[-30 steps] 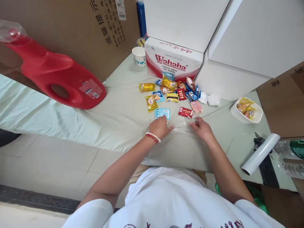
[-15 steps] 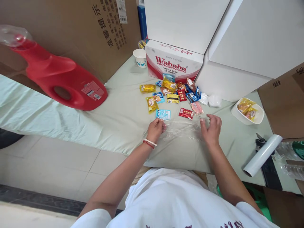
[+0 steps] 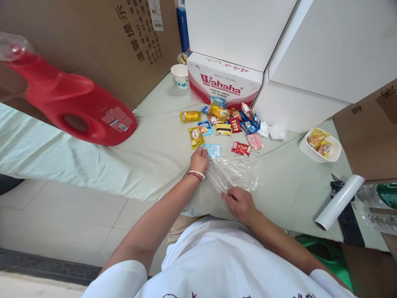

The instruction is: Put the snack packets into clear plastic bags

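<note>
A thin, wrinkled sheet of clear plastic film [image 3: 238, 173] lies on the cloth in front of me. My left hand [image 3: 199, 160] pinches its far left corner, beside a light blue snack packet [image 3: 213, 150]. Nearer my body, my right hand [image 3: 241, 203] has its fingers closed on the front edge, and the film is pulled taut between both hands. Just beyond the film lie a red packet [image 3: 241, 148] and a pink packet [image 3: 254, 141]. Behind them is a loose pile of wrapped snacks, including a yellow packet [image 3: 223, 129].
A Wahaha carton [image 3: 225, 82] and a paper cup [image 3: 180, 77] stand at the back. To the left is a large red jug [image 3: 77, 105]. On the right are a white tub [image 3: 336, 153] with packets and a roll of film [image 3: 339, 203] near the table's edge.
My right hand has moved left and toward my body, closing on the film's near edge. The film is now stretched diagonally from my left hand, which stays at the corner.
</note>
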`<action>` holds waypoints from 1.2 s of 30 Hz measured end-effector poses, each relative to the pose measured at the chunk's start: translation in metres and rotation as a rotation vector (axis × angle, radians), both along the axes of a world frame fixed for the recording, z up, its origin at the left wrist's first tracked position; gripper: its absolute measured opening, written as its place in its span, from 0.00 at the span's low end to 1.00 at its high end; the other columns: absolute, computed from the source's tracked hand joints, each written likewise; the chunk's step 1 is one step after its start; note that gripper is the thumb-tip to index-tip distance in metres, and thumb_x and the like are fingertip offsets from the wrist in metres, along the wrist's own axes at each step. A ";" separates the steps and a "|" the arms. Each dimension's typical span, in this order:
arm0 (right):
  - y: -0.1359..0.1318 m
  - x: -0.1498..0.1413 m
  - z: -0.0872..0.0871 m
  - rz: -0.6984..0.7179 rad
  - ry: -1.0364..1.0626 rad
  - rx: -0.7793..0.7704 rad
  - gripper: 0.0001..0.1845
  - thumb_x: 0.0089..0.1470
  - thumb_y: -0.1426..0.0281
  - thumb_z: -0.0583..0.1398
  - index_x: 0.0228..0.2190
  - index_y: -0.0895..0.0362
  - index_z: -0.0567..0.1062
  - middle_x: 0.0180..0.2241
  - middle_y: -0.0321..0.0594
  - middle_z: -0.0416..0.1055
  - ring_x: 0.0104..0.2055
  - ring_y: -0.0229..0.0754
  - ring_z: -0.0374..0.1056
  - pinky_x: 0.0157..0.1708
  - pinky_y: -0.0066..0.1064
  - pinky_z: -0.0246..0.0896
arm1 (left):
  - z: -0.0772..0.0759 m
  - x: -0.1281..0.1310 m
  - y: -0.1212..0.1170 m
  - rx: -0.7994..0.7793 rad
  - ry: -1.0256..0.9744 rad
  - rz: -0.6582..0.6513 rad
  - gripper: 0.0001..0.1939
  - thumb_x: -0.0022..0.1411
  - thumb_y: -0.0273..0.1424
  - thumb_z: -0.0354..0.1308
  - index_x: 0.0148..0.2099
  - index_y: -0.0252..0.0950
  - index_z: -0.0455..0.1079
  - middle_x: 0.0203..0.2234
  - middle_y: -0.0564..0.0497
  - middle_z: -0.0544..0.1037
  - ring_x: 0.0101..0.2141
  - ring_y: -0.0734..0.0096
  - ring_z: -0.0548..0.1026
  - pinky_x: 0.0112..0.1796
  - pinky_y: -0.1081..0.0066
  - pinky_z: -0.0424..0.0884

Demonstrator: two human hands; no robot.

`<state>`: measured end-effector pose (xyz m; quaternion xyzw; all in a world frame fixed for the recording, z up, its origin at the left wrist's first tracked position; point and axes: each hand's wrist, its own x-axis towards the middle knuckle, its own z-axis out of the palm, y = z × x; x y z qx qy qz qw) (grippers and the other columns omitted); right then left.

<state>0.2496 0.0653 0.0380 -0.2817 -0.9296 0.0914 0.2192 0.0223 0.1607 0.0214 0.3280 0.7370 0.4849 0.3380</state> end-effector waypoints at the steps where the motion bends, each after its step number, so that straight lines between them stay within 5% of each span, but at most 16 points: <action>1: -0.003 0.001 -0.003 0.010 -0.013 -0.001 0.17 0.70 0.72 0.51 0.45 0.51 0.80 0.32 0.39 0.72 0.32 0.40 0.62 0.34 0.31 0.53 | 0.002 -0.001 0.000 -0.012 0.026 0.015 0.12 0.68 0.41 0.51 0.37 0.39 0.67 0.24 0.53 0.71 0.28 0.66 0.74 0.34 0.67 0.72; 3: -0.007 -0.001 -0.009 0.004 -0.050 -0.007 0.17 0.69 0.72 0.52 0.45 0.52 0.80 0.31 0.39 0.72 0.32 0.40 0.62 0.33 0.31 0.53 | 0.011 0.002 -0.007 -0.017 0.154 0.052 0.13 0.63 0.38 0.58 0.47 0.37 0.68 0.34 0.47 0.75 0.38 0.60 0.76 0.43 0.60 0.74; 6: -0.008 -0.013 -0.018 -0.038 -0.126 -0.039 0.16 0.69 0.71 0.53 0.46 0.52 0.80 0.30 0.39 0.71 0.31 0.41 0.60 0.31 0.32 0.50 | 0.026 0.011 -0.032 0.098 0.568 0.056 0.29 0.57 0.33 0.64 0.60 0.34 0.65 0.54 0.35 0.71 0.57 0.47 0.69 0.58 0.49 0.65; 8: -0.009 -0.024 -0.020 -0.042 -0.180 -0.073 0.15 0.68 0.71 0.54 0.45 0.53 0.80 0.32 0.40 0.72 0.32 0.42 0.61 0.31 0.32 0.50 | 0.032 0.015 -0.051 0.211 0.794 -0.148 0.23 0.60 0.29 0.61 0.58 0.39 0.69 0.58 0.37 0.71 0.63 0.47 0.64 0.62 0.46 0.58; 11: -0.007 -0.034 -0.009 0.042 -0.266 -0.153 0.13 0.67 0.73 0.55 0.43 0.55 0.80 0.34 0.43 0.73 0.36 0.44 0.65 0.34 0.33 0.54 | 0.033 0.011 -0.069 0.278 0.902 -0.680 0.14 0.63 0.22 0.54 0.44 0.42 0.76 0.48 0.45 0.79 0.60 0.55 0.69 0.63 0.49 0.57; 14: 0.013 -0.034 0.022 0.262 -0.311 -0.345 0.09 0.65 0.68 0.59 0.41 0.54 0.80 0.36 0.41 0.75 0.38 0.44 0.68 0.36 0.32 0.59 | 0.026 -0.007 -0.076 0.165 0.886 -0.814 0.12 0.59 0.20 0.52 0.37 0.39 0.75 0.45 0.44 0.81 0.57 0.56 0.73 0.63 0.46 0.59; 16: 0.047 -0.036 0.049 0.277 -0.284 -0.457 0.12 0.67 0.64 0.57 0.40 0.52 0.80 0.35 0.39 0.76 0.37 0.42 0.70 0.36 0.30 0.61 | 0.022 -0.021 -0.081 0.123 0.837 -0.771 0.11 0.57 0.20 0.52 0.34 0.38 0.73 0.48 0.43 0.80 0.58 0.55 0.73 0.63 0.43 0.58; 18: 0.098 -0.049 0.073 -0.010 -0.225 -0.399 0.19 0.71 0.63 0.50 0.41 0.54 0.79 0.36 0.41 0.76 0.38 0.43 0.71 0.38 0.31 0.63 | 0.019 -0.030 -0.088 0.151 0.774 -0.783 0.08 0.55 0.21 0.53 0.31 0.38 0.71 0.51 0.43 0.79 0.61 0.56 0.71 0.65 0.41 0.53; 20: 0.159 -0.075 0.086 -0.328 -0.179 -0.195 0.20 0.71 0.62 0.49 0.50 0.55 0.76 0.48 0.49 0.73 0.47 0.49 0.71 0.43 0.36 0.65 | 0.020 -0.033 -0.094 0.183 0.713 -0.812 0.06 0.55 0.24 0.55 0.28 0.37 0.70 0.53 0.44 0.79 0.62 0.54 0.69 0.67 0.39 0.47; 23: 0.238 -0.127 0.085 -0.558 -0.286 -0.021 0.33 0.65 0.58 0.58 0.64 0.61 0.62 0.61 0.62 0.61 0.53 0.59 0.69 0.46 0.42 0.67 | 0.022 -0.028 -0.099 0.141 0.632 -0.796 0.16 0.63 0.33 0.57 0.22 0.37 0.67 0.51 0.48 0.81 0.61 0.55 0.71 0.67 0.38 0.42; 26: 0.278 -0.157 0.077 -0.573 -0.486 -0.041 0.28 0.64 0.64 0.58 0.61 0.63 0.64 0.56 0.63 0.66 0.51 0.58 0.72 0.47 0.43 0.66 | 0.022 -0.023 -0.098 0.070 0.598 -0.762 0.20 0.66 0.34 0.55 0.21 0.37 0.67 0.49 0.50 0.82 0.59 0.57 0.73 0.68 0.38 0.41; 28: 0.278 -0.151 0.080 -0.575 -0.505 -0.031 0.22 0.65 0.69 0.55 0.58 0.61 0.67 0.53 0.60 0.69 0.51 0.57 0.72 0.47 0.44 0.66 | 0.021 -0.023 -0.098 0.073 0.615 -0.786 0.15 0.63 0.29 0.56 0.23 0.37 0.69 0.51 0.49 0.81 0.61 0.57 0.71 0.68 0.38 0.40; 31: 0.247 -0.109 0.096 -0.501 -0.294 0.018 0.27 0.62 0.69 0.56 0.61 0.60 0.65 0.55 0.58 0.68 0.53 0.58 0.69 0.47 0.45 0.67 | 0.021 -0.026 -0.101 0.115 0.661 -0.852 0.06 0.56 0.23 0.55 0.32 0.38 0.72 0.58 0.46 0.76 0.65 0.57 0.66 0.68 0.38 0.36; 34: 0.193 -0.058 0.104 -0.133 -0.095 -0.127 0.31 0.57 0.69 0.58 0.61 0.56 0.65 0.53 0.51 0.70 0.51 0.55 0.69 0.47 0.44 0.67 | 0.022 -0.031 -0.102 0.126 0.669 -0.889 0.21 0.50 0.21 0.55 0.47 0.38 0.72 0.66 0.41 0.68 0.67 0.55 0.62 0.68 0.37 0.34; 36: 0.157 -0.035 0.094 0.080 -0.113 -0.290 0.30 0.54 0.71 0.59 0.59 0.54 0.67 0.51 0.47 0.72 0.50 0.52 0.70 0.48 0.42 0.67 | 0.023 -0.036 -0.102 0.119 0.671 -0.936 0.31 0.47 0.20 0.55 0.56 0.38 0.69 0.69 0.39 0.63 0.68 0.53 0.60 0.68 0.36 0.35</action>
